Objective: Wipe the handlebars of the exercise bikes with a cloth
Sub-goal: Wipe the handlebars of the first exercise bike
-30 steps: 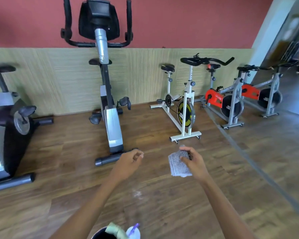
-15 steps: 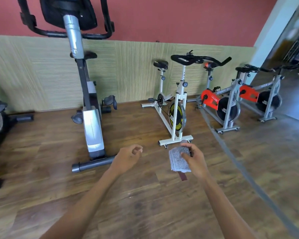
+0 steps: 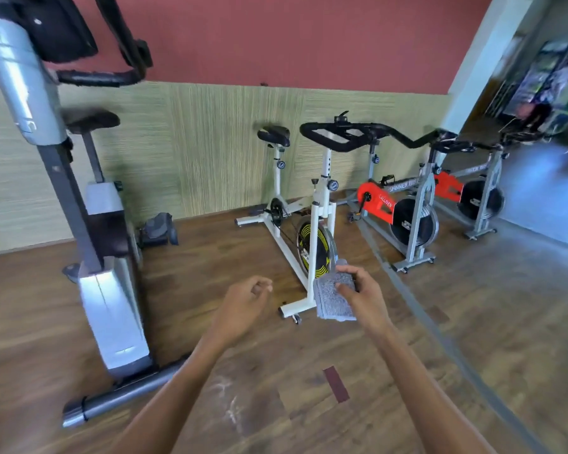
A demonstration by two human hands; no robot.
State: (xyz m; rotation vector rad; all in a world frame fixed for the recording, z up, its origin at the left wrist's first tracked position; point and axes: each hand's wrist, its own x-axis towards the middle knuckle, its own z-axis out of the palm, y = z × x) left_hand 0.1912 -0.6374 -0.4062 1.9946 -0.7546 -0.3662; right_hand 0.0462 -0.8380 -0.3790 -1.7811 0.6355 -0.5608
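Note:
My right hand (image 3: 363,294) holds a folded grey cloth (image 3: 332,298) in front of me at waist height. To its left my left hand (image 3: 243,301) is loosely curled and holds nothing. Straight ahead stands a white spin bike (image 3: 312,224) with black handlebars (image 3: 348,136), well beyond both hands. A silver upright bike (image 3: 89,244) rises at the left, its black handlebars (image 3: 112,77) partly cut off by the top edge. Two grey-and-red spin bikes (image 3: 404,211) stand to the right with black handlebars (image 3: 453,145).
The floor (image 3: 473,339) is wood plank with a grey strip (image 3: 440,335) running diagonally past the red bikes. A green-panelled and red wall (image 3: 210,142) lies behind the bikes. A doorway opens at the far right.
The view has moved forward and to the right: the silver bike slid to the left edge and the white bike came nearer. Both hands kept their pose with the cloth in the right.

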